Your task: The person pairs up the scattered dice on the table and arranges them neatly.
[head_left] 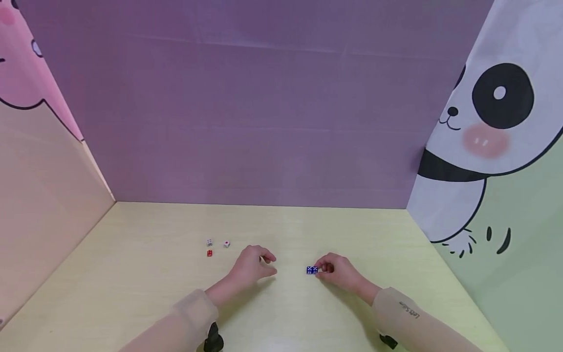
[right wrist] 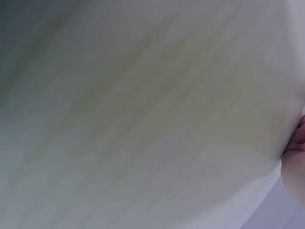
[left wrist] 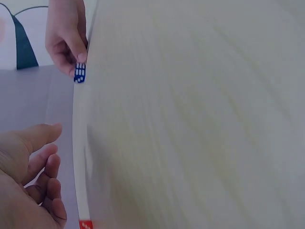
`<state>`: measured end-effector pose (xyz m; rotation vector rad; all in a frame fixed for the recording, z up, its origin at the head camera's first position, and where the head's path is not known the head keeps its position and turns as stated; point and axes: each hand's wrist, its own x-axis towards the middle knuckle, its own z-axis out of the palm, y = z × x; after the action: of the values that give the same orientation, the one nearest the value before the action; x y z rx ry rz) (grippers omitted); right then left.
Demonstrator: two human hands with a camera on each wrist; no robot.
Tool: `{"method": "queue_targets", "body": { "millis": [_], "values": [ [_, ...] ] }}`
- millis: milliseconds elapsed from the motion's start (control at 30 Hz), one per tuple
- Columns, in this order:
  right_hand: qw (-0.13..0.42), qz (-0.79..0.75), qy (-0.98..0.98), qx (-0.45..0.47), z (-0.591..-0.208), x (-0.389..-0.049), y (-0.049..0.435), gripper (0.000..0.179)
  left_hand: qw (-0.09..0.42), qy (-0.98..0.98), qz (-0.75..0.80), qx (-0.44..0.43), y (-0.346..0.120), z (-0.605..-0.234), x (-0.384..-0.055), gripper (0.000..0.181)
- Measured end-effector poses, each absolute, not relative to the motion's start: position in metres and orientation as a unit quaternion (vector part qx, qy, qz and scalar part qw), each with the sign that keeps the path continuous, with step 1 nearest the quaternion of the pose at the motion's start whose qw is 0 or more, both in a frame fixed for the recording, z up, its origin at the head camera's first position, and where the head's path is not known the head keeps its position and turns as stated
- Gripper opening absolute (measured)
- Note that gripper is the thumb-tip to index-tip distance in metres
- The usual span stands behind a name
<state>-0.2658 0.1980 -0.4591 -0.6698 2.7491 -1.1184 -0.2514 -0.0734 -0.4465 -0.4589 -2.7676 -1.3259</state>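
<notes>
Two blue dice (head_left: 312, 270) with white pips sit side by side right of the table's middle. My right hand (head_left: 338, 271) pinches them from the right with thumb and fingertips; the left wrist view also shows this hand (left wrist: 66, 40) at the blue dice (left wrist: 79, 73). To their left, my left hand (head_left: 254, 264) hovers with thumb and fingers apart and loosely bent, holding nothing. Beyond it, at the left, lie a red die (head_left: 209, 253) and two white dice, one behind the red die (head_left: 209, 242) and one to its right (head_left: 226, 244). The right wrist view hides the dice.
The pale wooden table (head_left: 154, 293) meets a purple back wall (head_left: 264, 122). A pink panel (head_left: 44, 195) borders the left side. A panel with a panda drawing (head_left: 479, 146) stands along the right.
</notes>
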Motion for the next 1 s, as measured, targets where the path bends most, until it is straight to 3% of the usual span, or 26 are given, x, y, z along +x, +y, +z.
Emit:
{"method": "queue_targets", "body": {
  "millis": [367,667,1000],
  "values": [
    [0.052,-0.365,0.904,-0.215,-0.458,-0.266,0.199,0.015,0.065,-0.909,-0.395,-0.119,-0.120,-0.445,-0.251,0.029],
    [0.053,-0.367,0.903,-0.219,-0.457,-0.267,0.200,0.016,0.055,-0.927,-0.348,-0.126,-0.147,-0.449,-0.266,0.031],
    [0.054,-0.365,0.903,-0.220,-0.459,-0.266,0.200,0.015,0.039,-0.928,-0.311,-0.200,-0.155,-0.450,-0.277,0.020]
  ]
}}
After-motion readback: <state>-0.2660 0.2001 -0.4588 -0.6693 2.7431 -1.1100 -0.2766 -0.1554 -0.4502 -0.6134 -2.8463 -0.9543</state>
